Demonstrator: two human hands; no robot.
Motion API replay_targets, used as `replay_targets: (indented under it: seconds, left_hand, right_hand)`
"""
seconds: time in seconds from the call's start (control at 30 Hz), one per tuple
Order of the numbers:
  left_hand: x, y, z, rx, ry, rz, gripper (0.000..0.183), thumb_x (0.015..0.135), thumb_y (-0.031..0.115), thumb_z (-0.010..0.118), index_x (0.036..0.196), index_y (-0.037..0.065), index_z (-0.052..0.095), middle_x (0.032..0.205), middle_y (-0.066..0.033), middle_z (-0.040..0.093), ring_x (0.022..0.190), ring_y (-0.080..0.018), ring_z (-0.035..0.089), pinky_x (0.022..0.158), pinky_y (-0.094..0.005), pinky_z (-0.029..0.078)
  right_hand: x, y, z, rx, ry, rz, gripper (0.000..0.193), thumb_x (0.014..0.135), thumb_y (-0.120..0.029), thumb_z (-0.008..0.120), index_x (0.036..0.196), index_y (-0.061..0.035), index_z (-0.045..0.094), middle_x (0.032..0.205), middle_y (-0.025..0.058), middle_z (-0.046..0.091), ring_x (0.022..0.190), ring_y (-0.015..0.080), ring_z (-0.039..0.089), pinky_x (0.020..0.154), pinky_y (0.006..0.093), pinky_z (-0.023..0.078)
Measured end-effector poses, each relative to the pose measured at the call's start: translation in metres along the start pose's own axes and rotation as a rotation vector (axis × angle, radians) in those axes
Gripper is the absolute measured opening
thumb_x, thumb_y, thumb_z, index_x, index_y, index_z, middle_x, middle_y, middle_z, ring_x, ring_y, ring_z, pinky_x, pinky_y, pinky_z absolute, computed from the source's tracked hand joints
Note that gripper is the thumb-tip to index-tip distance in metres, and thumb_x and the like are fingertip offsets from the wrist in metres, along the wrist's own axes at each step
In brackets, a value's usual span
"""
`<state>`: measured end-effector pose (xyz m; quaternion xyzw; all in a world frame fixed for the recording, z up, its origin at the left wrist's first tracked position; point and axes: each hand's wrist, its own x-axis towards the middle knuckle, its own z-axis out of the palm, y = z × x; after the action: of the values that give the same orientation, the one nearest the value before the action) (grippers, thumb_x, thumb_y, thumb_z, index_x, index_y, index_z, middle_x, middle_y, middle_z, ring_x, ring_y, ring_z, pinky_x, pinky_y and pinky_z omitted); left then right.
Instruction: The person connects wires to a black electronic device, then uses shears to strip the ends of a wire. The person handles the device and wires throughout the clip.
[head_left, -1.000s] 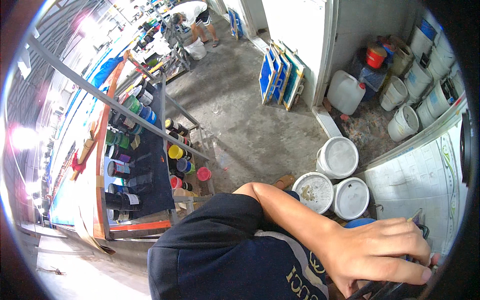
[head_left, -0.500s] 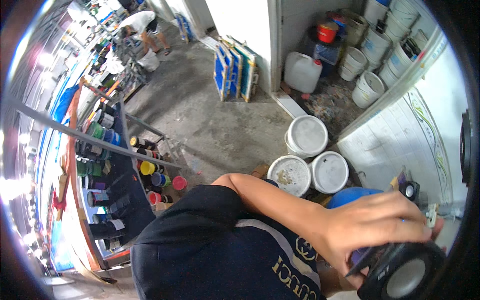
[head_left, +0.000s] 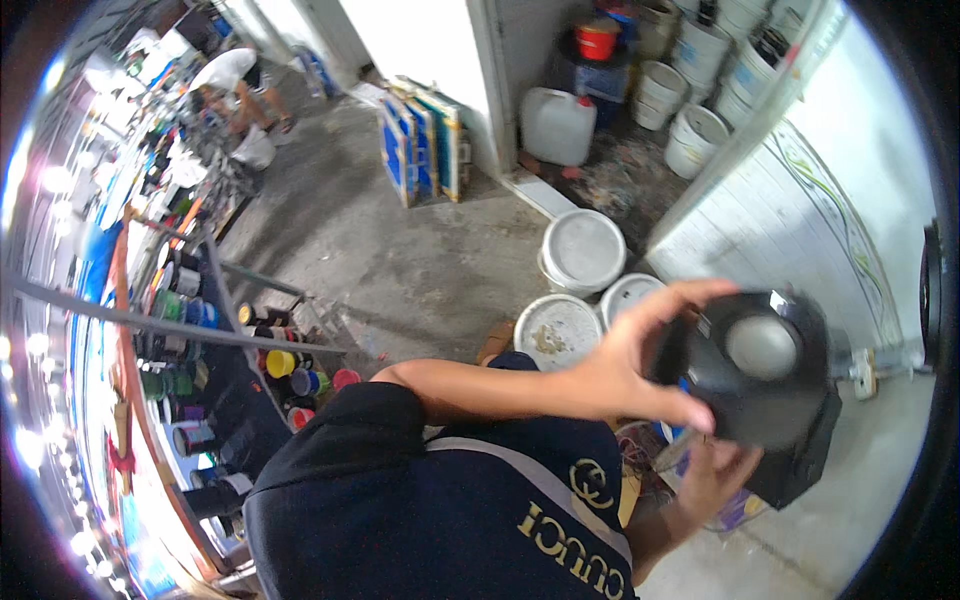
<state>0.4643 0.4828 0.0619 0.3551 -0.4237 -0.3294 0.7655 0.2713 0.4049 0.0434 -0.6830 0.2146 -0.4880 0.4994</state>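
Note:
A black speaker [head_left: 800, 400] with a round grey cone is in front of me at the right, slightly blurred. My left hand [head_left: 655, 365] reaches across from the left and grips the speaker's left side, thumb below and fingers above. Lower down, my right hand [head_left: 710, 485] is at its underside, fingers bent against the black casing. A second dark block shows under the front one; I cannot tell whether it is part of the same speaker.
Lidded white buckets [head_left: 585, 250] stand on the floor ahead. Framed screens [head_left: 420, 145] lean by a white pillar. Paint pots [head_left: 205, 310] crowd a shelf at left. A white jerrycan [head_left: 558, 127] stands by the doorway. Another person [head_left: 235, 80] bends over at the far left.
The black speaker has moved up and a little left, turning its cone toward me. My left hand has shifted from its top to its side. My right hand has come clearly into view.

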Motion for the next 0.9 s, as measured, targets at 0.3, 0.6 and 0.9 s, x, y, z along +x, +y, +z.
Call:
replay_targets:
  seconds: [0.3,0.6,0.9]
  left_hand:
    - [-0.010,-0.032,-0.034,-0.380,0.311,-0.431,0.071,0.101,0.063,0.059,0.150,0.013,0.050,0.145,-0.0145,0.062,0.129,-0.0328,0.062,0.101,-0.0511,0.053]
    - [-0.006,-0.056,-0.038,-0.660,0.302,-0.589,0.084,0.099,0.073,0.053,0.156,0.013,0.047,0.152,-0.0152,0.057,0.139,-0.0356,0.054,0.120,-0.0570,0.037]
    - [0.001,-0.052,-0.028,-0.494,0.189,-0.537,0.073,0.099,0.061,0.064,0.151,0.013,0.048,0.149,-0.0136,0.059,0.139,-0.0368,0.055,0.115,-0.0616,0.043]
  right_hand:
    - [0.032,-0.012,0.026,-0.242,-0.213,0.115,0.030,0.089,-0.011,0.085,0.115,-0.0018,0.074,0.092,0.0091,0.074,0.079,0.0154,0.069,0.076,0.0307,0.054]
    - [0.036,0.002,0.039,-0.453,-0.125,-0.151,0.013,0.088,-0.014,0.082,0.093,-0.0076,0.072,0.081,0.0074,0.072,0.071,0.0266,0.069,0.065,0.0390,0.049]
    - [0.036,0.008,0.025,-0.460,-0.091,-0.127,0.007,0.090,-0.008,0.079,0.093,-0.0069,0.072,0.072,0.0070,0.065,0.060,0.0261,0.060,0.060,0.0379,0.043]
